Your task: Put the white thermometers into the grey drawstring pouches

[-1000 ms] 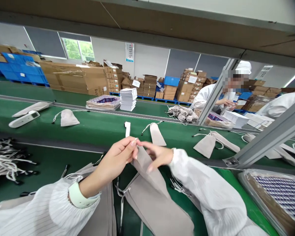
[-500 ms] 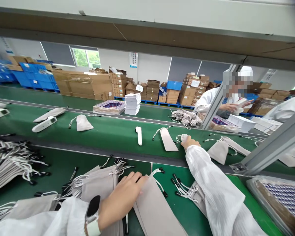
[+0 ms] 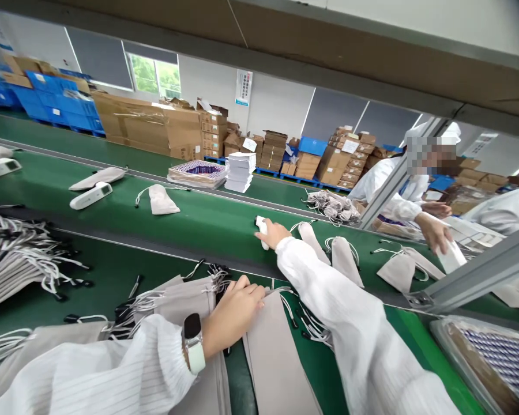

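Observation:
On the green conveyor belt, my right hand has its fingers closed around a white handheld device, shaped like a forehead thermometer. Two filled grey drawstring pouches lie just right of it, the nearer one beside my sleeve. My left hand, wearing a watch, has curled fingers at the corded top of a flat grey drawstring pouch on the near bench; its fingertips are partly hidden. A stack of flat pouches lies under and left of that hand.
A large pile of pouches sits at left. More devices and pouches lie along the belt. A metal post and a plastic-wrapped tray stand at right. Across the belt, a co-worker's hand holds a white box.
My right hand has let go of a filled pouch on the belt and moved left onto the white device. My left hand stays at the flat pouch. The view has tilted.

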A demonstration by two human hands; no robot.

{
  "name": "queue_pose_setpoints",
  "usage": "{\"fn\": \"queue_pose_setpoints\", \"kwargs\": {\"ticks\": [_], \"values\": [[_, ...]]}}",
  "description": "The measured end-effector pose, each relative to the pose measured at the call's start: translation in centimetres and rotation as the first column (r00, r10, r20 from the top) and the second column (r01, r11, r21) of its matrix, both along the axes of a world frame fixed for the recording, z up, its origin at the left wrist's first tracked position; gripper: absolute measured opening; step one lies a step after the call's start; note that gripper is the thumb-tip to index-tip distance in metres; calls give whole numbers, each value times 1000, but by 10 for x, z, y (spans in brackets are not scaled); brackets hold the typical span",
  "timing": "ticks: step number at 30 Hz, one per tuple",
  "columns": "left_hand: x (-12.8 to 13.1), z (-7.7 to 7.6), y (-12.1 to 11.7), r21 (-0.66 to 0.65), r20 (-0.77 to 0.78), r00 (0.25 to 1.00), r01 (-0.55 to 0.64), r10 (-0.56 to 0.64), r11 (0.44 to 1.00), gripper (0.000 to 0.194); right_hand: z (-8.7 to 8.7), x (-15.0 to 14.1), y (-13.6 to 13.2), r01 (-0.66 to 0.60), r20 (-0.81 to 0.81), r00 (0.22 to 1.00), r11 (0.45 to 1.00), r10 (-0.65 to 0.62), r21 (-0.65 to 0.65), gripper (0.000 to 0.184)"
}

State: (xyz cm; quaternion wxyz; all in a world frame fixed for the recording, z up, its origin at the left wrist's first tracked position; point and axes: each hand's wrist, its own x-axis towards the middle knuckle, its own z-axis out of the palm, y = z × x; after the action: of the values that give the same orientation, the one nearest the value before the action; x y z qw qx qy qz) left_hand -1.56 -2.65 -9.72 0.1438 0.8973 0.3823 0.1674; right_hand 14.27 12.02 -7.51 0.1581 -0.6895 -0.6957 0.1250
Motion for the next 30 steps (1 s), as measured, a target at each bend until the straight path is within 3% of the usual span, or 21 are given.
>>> {"fn": "queue_pose_setpoints", "kwargs": {"ticks": [4,8,9,10,13,14,15,18,21,27,30], "values": [[-2,6,0,-71,50,998,44,-41,997,26,-11,-14,14,52,-168,984,997,-61,-54,50],[-3,11,5,-227,133,988,104,-75,968,32,-1,7,-5,-45,-417,909,996,10,-73,59],[-3,12,7,-259,156,985,119,-80,959,33,5,13,-15,-98,-532,845,994,58,-47,61],[-4,14,8,-284,183,980,133,-83,950,33,11,19,-26,-164,-672,731,987,117,-6,64],[-5,19,12,-336,268,960,168,-77,927,33,31,25,-60,-358,-955,204,924,217,133,73],[-6,20,14,-353,287,955,178,-75,919,32,38,25,-69,-409,-974,85,899,210,158,74],[-7,21,15,-375,295,953,185,-72,908,32,43,23,-76,-453,-979,39,877,200,161,75],[-11,22,17,-470,292,956,169,-28,867,32,50,17,-86,-502,-979,22,849,204,166,79],[-13,22,17,-555,336,941,168,35,815,29,48,13,-84,-496,-979,48,856,197,148,82],[-12,31,12,-572,525,851,337,19,748,19,43,15,-77,-389,-988,8,910,155,140,74],[-12,32,12,-544,521,853,345,-14,765,19,41,14,-76,-353,-989,-3,926,146,138,71]]}}
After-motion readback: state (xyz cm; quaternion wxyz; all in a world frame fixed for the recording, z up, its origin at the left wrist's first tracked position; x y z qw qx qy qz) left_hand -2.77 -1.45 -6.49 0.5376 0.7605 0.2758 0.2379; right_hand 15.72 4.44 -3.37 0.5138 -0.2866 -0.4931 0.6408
